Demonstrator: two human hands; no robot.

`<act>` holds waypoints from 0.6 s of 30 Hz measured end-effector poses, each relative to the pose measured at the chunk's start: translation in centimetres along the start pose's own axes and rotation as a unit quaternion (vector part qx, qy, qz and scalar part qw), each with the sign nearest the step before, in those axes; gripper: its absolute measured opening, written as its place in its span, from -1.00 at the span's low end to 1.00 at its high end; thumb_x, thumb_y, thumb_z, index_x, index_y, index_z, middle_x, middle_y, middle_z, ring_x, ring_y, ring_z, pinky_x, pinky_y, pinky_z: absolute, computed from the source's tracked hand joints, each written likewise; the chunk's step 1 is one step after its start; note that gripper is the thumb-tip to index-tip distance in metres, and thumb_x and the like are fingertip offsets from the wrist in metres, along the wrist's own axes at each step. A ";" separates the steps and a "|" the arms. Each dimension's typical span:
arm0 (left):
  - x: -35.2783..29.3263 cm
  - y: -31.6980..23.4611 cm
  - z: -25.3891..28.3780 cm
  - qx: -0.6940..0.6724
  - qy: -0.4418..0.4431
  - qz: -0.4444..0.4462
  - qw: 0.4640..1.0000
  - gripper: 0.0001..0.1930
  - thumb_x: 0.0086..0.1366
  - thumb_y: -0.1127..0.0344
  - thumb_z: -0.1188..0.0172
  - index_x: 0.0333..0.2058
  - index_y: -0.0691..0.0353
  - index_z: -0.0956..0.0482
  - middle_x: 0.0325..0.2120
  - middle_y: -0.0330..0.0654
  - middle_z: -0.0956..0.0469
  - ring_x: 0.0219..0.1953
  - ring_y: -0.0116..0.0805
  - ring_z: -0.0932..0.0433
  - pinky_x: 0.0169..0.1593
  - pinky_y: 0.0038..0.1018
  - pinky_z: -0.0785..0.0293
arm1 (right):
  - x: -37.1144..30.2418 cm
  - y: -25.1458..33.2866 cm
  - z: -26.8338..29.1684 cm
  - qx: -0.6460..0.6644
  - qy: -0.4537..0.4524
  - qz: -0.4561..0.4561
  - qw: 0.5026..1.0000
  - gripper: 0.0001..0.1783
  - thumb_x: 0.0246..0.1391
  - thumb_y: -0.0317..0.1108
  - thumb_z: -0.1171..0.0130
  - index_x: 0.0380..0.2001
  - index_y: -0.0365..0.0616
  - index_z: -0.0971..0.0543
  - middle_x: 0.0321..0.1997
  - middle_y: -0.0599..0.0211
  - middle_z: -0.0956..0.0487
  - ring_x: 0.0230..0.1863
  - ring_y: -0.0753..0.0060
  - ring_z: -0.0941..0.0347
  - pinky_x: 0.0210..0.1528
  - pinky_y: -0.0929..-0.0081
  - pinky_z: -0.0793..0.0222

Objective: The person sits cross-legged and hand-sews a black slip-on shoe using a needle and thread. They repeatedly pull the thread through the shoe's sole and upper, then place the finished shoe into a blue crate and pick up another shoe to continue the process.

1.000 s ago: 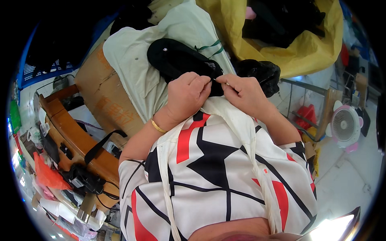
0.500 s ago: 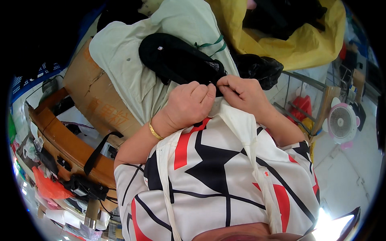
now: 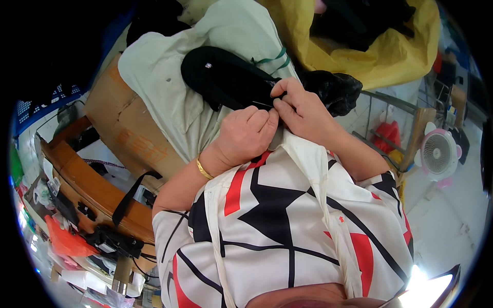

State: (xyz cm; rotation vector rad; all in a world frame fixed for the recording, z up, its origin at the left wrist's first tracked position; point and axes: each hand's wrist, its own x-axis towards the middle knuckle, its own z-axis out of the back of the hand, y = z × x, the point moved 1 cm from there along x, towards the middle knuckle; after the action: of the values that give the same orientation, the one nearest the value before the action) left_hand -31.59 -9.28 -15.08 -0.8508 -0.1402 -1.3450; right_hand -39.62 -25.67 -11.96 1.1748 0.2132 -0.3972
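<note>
A: Item one? What differs?
B: Black fabric piece (image 3: 226, 82), on pale green cloth (image 3: 169, 77); right hand (image 3: 303, 110) now pinches its edge, left hand (image 3: 246, 134) fisted beside, grip unclear.
A: Surroundings?
B: Cardboard box (image 3: 123, 128) left, yellow bag (image 3: 370, 51) behind, pink fan (image 3: 438, 154) right

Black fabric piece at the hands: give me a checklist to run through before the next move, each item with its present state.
1. Left hand has a grip on the black fabric piece: ok, fingers curled at its near edge.
2. Right hand pinches the same edge: ok.
3. Piece rests on the pale green cloth: ok.
4. Any small tool or thread between the fingertips: cannot tell, hidden.
5. Black plastic bag apart from the hands: not ok, right behind the right hand.
</note>
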 end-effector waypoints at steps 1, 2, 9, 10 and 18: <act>0.1 0.2 -0.1 0.011 -0.006 -0.005 1.000 -0.73 -0.01 0.44 -0.21 -0.26 0.33 -0.59 -0.57 -0.30 -0.35 -0.57 -0.41 -0.40 -0.60 -0.51 -0.32 | 0.4 0.1 0.1 0.007 0.005 0.003 1.000 -0.76 0.22 -0.33 -0.13 -0.12 -0.20 -0.42 -0.57 0.11 -0.55 -0.54 0.16 -0.50 -0.41 0.28 -0.38; 0.2 0.1 -0.1 0.010 -0.002 -0.008 1.000 -0.73 0.00 0.44 -0.21 -0.26 0.33 -0.59 -0.57 -0.31 -0.35 -0.57 -0.41 -0.39 -0.61 -0.50 -0.31 | 0.7 0.5 0.7 -0.006 0.058 -0.018 0.998 -0.79 0.22 -0.34 -0.12 -0.14 -0.21 -0.44 -0.55 0.15 -0.56 -0.52 0.25 -0.51 -0.40 0.35 -0.39; 0.0 -0.3 0.1 0.022 -0.005 -0.011 1.000 -0.71 -0.02 0.44 -0.24 -0.24 0.31 -0.61 -0.57 -0.32 -0.31 -0.57 -0.44 -0.36 -0.60 -0.51 -0.30 | 3.8 2.8 4.9 -0.263 0.081 0.218 0.936 -0.88 0.04 -0.33 -0.27 -0.40 -0.14 -0.63 -0.50 0.31 -0.51 -0.38 0.26 -0.45 -0.34 0.35 -0.33; 0.1 -0.3 0.3 0.017 0.001 -0.011 1.000 -0.69 -0.05 0.47 -0.27 -0.23 0.31 -0.62 -0.56 -0.31 -0.34 -0.58 -0.42 -0.36 -0.60 -0.49 -0.29 | 4.5 2.4 4.7 -0.247 0.121 0.244 0.930 -0.88 0.03 -0.32 -0.27 -0.41 -0.14 -0.62 -0.50 0.31 -0.50 -0.35 0.23 -0.43 -0.32 0.34 -0.32; 0.2 -0.2 0.5 0.017 0.005 -0.022 1.000 -0.68 -0.05 0.42 -0.22 -0.23 0.32 -0.61 -0.56 -0.31 -0.31 -0.57 -0.42 -0.37 -0.59 -0.50 -0.31 | 6.7 1.8 3.3 -0.172 0.304 0.201 0.915 -0.83 0.05 -0.36 -0.19 -0.53 -0.21 -0.53 -0.44 0.25 -0.50 -0.30 0.18 -0.41 -0.20 0.30 -0.33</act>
State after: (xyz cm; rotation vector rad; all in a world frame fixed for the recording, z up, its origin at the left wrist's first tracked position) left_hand -31.55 -9.12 -14.48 -0.8162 -0.1744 -1.3853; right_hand -32.91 -29.39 -11.68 0.9298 0.5461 0.3719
